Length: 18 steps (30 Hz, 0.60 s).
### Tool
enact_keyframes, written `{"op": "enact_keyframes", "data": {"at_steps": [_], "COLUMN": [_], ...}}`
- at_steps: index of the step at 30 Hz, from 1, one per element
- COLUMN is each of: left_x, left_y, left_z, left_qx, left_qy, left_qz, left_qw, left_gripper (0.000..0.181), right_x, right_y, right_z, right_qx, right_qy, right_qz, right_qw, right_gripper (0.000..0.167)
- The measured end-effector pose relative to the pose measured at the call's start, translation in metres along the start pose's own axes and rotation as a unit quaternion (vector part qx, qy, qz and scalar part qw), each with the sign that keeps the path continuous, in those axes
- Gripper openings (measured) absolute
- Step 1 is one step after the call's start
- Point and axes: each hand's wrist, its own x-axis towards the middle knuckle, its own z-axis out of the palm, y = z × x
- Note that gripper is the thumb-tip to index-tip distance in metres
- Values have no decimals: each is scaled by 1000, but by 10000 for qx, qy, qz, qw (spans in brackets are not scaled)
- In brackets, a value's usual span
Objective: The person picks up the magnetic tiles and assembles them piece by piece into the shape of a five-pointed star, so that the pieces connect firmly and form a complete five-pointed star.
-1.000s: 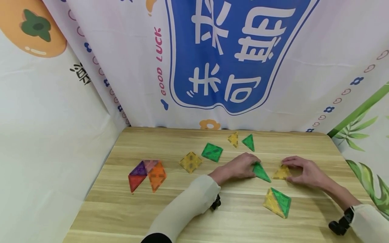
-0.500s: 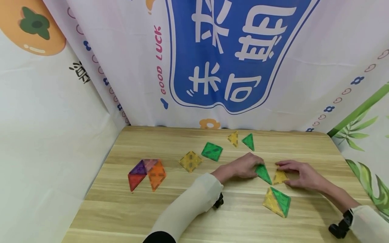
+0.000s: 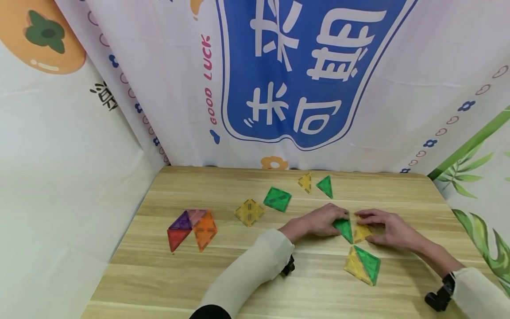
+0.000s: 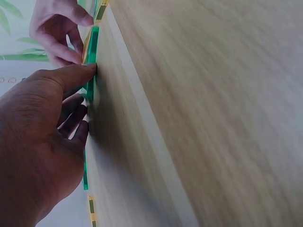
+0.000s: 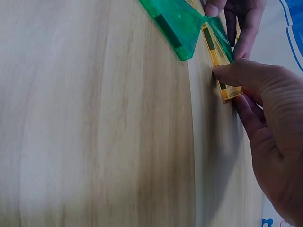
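Between thumb and fingers my left hand (image 3: 324, 220) pinches a green triangular magnetic tile (image 3: 345, 229) lying on the table. Just to its right, my right hand (image 3: 392, 228) pinches a yellow triangular tile (image 3: 361, 233). In the head view a narrow gap separates the two held tiles. In front of them lies a diamond made of a yellow triangle (image 3: 357, 267) and a green triangle (image 3: 368, 264). The right wrist view shows the thumb on the edge of the yellow tile (image 5: 218, 61). In the left wrist view the thumb presses the green tile's edge (image 4: 93, 45).
A yellow tile diamond (image 3: 249, 212) and a green one (image 3: 277, 199) lie left of my hands. Farther left is a joined group of red (image 3: 178, 238), purple, pink and orange tiles (image 3: 205, 231). Small yellow (image 3: 305, 182) and green triangles (image 3: 325, 186) lie near the back edge.
The right hand has slid the yellow triangle leftward, toward the green one. The left hand has shifted slightly right and turned its green triangle more upright in view. The gap between the tiles has narrowed.
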Motion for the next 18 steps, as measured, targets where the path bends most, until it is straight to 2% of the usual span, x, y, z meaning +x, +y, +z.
{"op": "enact_keyframes", "data": {"at_steps": [13, 18], "left_x": [3, -1], "left_y": [6, 3], "left_z": [3, 0], "left_qx": [271, 140], "left_qy": [126, 236], "left_qz": [-15, -46], "left_qw": [9996, 9996], "left_gripper": [54, 55], "right_x": [7, 12], "right_y": [-1, 1], "right_z": [0, -4], "right_qx": [-24, 37], "right_qy": [-18, 10], "right_qz": [-158, -77], "right_qw": [9999, 10000], "right_gripper": [45, 44]}}
